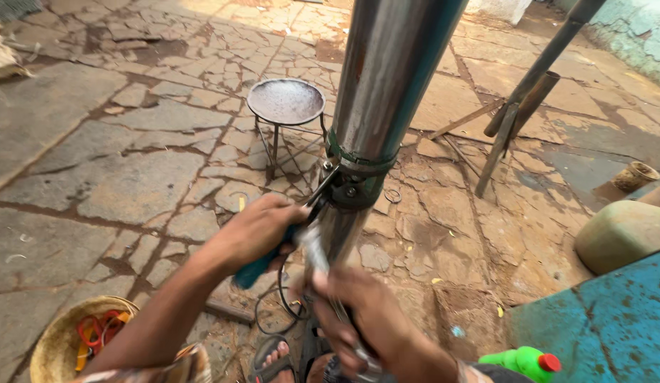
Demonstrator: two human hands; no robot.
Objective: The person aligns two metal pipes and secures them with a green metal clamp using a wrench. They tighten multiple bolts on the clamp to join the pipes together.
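At the bottom edge, a sandalled foot (273,358) stands on the stone floor (96,184), between a straw basket (57,347) of orange and red bands at the left and a green bottle (523,360) with a red cap at the right. The right hand (369,323) is closed in a fist around a long metal tool (323,273), blurred, whose shaft runs up toward the clamp. Just above and to the left, the left hand (259,228) is wrapped around the teal handle (255,269) of a second tool, its tip set against the clamp (353,186). That clamp is a dark band with bolts, circling a tall steel pipe (387,78) that rises tilted out of the top of the view; the pipe's narrower lower end sits between the two hands. A black cable (270,312) loops on the floor below the left hand. To the right lies a blue painted surface (600,326), and beyond it a greenish rounded container (621,230). A small metal ring (392,196) lies on the stones right of the clamp. Further back stands a round metal stool (285,103) on thin legs, behind the pipe to the left. At the right, slanted poles (529,85) lean together, with a short tube (634,176) lying near them.
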